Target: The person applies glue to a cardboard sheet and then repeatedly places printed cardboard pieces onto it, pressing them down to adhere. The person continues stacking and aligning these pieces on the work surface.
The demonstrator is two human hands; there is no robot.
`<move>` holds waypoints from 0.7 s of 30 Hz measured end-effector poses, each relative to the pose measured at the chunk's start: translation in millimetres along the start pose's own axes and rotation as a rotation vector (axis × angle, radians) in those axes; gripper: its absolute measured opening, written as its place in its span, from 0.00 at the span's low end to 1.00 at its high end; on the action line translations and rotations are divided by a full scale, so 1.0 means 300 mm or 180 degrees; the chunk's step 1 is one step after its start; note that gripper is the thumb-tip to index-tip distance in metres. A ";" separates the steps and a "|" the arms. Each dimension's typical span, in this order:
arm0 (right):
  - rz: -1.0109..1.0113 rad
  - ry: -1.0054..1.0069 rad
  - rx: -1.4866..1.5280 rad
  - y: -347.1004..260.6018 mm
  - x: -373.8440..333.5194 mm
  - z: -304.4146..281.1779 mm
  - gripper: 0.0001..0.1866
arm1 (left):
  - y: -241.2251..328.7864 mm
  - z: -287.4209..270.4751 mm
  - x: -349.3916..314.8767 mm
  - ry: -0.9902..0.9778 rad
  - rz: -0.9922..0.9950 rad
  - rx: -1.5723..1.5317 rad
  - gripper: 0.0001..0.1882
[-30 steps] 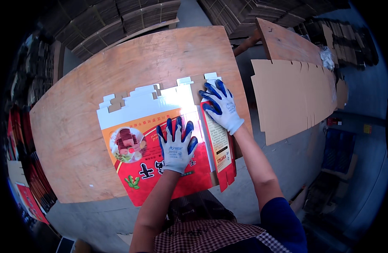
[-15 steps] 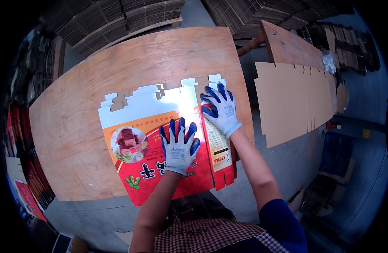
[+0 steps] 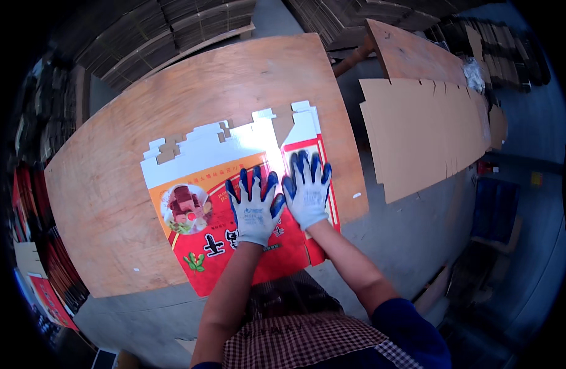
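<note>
A printed cardboard box blank [image 3: 215, 264], red and orange with a round food picture and white flaps along its far edge, lies flat on the wooden table [image 3: 111, 203]. My left hand [image 3: 255, 209], in a white glove with blue fingertips, rests palm down on its middle, fingers spread. Beside it my right hand [image 3: 307, 190], gloved alike, lies flat on the red-edged right panel, with its fingers stretched forward. The thumbs nearly meet. Both hands cover part of the print, and glare washes out the area just beyond them.
A brown cardboard sheet [image 3: 424, 135] lies on a second surface to the right, beside a wooden board [image 3: 412, 52]. Stacks of flat cardboard [image 3: 172, 31] stand beyond the table. Red printed cardboard [image 3: 49, 301] sits at the left. A blue crate [image 3: 495, 209] is at the far right.
My right hand has slid nearer and leftward, from the far right flap to beside my left hand. A pale, red-framed panel shows where the white text panel was. My left hand stays put.
</note>
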State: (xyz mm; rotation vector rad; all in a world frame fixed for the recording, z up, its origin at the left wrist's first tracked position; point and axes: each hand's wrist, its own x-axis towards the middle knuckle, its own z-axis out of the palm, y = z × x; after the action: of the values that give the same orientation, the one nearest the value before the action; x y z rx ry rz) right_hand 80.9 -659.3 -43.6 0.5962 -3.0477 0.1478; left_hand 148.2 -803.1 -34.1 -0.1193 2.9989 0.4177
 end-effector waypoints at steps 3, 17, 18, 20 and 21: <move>0.0060 -0.0379 0.0038 -0.017 -0.268 -0.079 0.35 | 0.002 -0.012 -0.006 -0.0212 -0.0147 -0.0165 0.32; 0.1263 -0.0675 -0.1164 0.635 -0.041 -0.171 0.47 | -0.091 0.002 -0.056 0.0641 -0.0051 -0.1142 0.34; 0.1460 -0.0949 -0.1219 0.626 -0.008 -0.179 0.47 | -0.126 -0.007 -0.090 0.0839 -0.0214 -0.0907 0.34; 0.1555 -0.0963 -0.1226 0.708 -0.028 -0.131 0.44 | -0.192 -0.074 -0.137 0.1106 -0.0887 -0.0296 0.38; 0.1551 -0.0983 -0.1208 0.736 -0.037 -0.116 0.43 | -0.255 -0.084 -0.174 0.1321 -0.1244 -0.0102 0.39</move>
State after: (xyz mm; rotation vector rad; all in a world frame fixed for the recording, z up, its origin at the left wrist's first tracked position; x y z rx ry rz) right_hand 8.3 -448.2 -28.7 -0.1671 -3.3099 -0.5500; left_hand 204.6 -880.2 -24.3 -0.8783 3.2427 0.4402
